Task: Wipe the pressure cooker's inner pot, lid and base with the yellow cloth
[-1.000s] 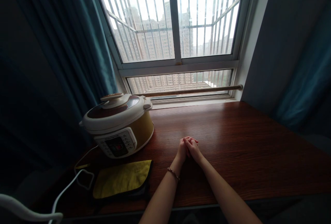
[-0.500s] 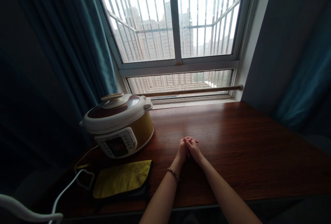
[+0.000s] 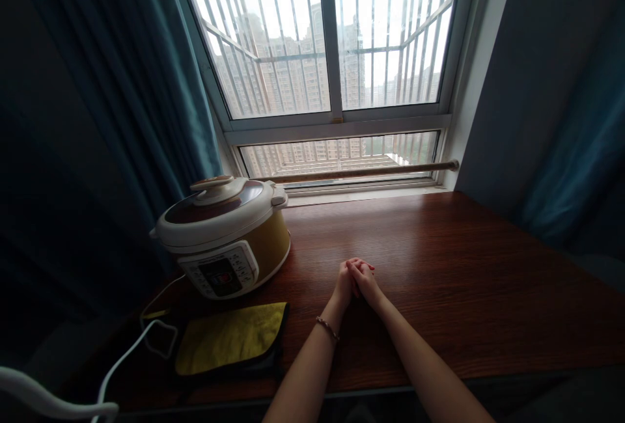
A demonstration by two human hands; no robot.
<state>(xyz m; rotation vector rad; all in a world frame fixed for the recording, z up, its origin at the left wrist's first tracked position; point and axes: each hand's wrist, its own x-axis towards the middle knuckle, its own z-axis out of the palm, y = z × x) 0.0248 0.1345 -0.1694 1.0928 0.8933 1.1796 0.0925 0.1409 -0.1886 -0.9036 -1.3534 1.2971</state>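
Note:
My left hand (image 3: 344,282) and my right hand (image 3: 365,279) are clasped together over the brown wooden table (image 3: 420,247), fingers folded round each other. No object shows between them. A beaded bracelet (image 3: 327,328) circles my left wrist. Left of the hands lies a folded yellow cloth (image 3: 229,338) with a dark edge. Behind the cloth stands a white and gold electric cooker (image 3: 224,237), its lid on and its control panel facing the front.
A white cable (image 3: 120,361) runs at the lower left beside the cloth. Behind the table is a barred window (image 3: 334,39) with a rod (image 3: 361,173) across its lower part. Blue curtains (image 3: 161,84) hang at both sides.

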